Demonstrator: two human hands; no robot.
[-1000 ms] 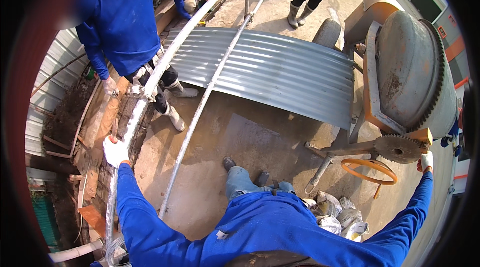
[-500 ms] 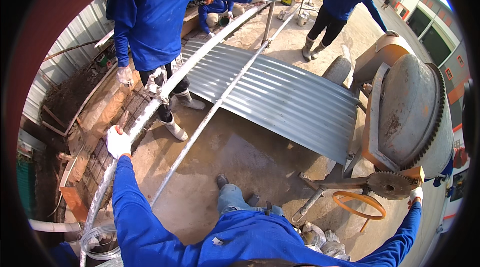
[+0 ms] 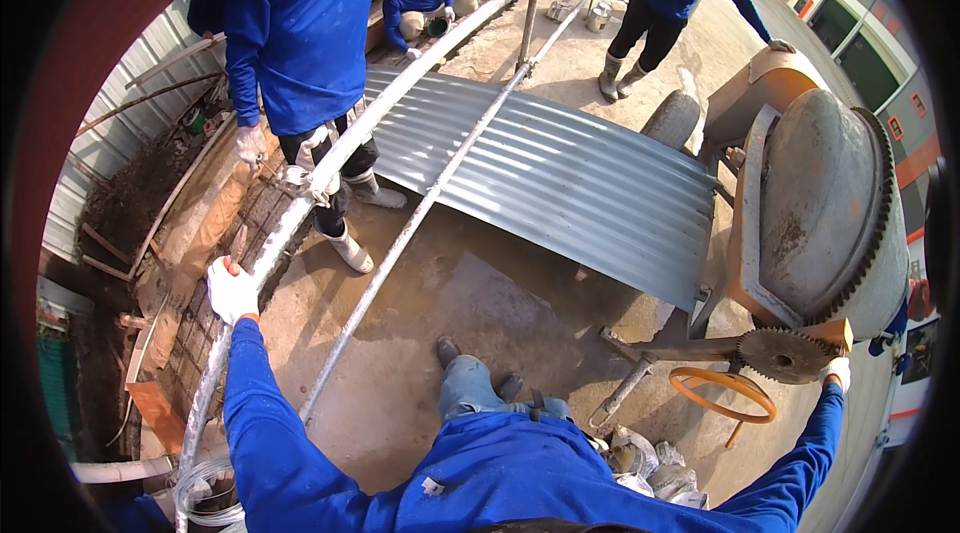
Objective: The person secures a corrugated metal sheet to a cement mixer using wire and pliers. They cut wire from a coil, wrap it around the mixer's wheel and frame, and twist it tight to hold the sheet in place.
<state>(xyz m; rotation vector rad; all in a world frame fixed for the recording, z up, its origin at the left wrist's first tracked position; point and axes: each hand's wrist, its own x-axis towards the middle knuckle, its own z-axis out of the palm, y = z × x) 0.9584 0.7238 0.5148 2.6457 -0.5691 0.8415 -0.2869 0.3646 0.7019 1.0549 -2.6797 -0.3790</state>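
My left hand [image 3: 232, 291], in a white glove, is closed round a pale, mortar-splashed metal pipe [image 3: 285, 225] on my left. Something reddish shows at its fingertips; its kind is unclear. Far to my right, my gloved right hand [image 3: 836, 372] grips the end of the concrete mixer's orange frame [image 3: 830, 335], beside a toothed gear wheel [image 3: 781, 356]. Its fingers are partly hidden. Beyond that gear stands the mixer's grey drum [image 3: 818, 208], with a large toothed ring. An orange hand wheel [image 3: 722, 395] sits below the frame.
A corrugated metal sheet [image 3: 560, 188] lies ahead, crossed by a thinner pipe [image 3: 400, 238]. One co-worker [image 3: 310, 43] stands left, hand on the pale pipe. Another [image 3: 668, 3] touches the mixer; a third [image 3: 415, 8] crouches. Coiled wire [image 3: 208, 493] and plastic bags [image 3: 660, 473] lie near me.
The view has shifted slightly. Both my hands keep their holds. The crouching co-worker shows more plainly, and part of another person has come into view behind the standing one.
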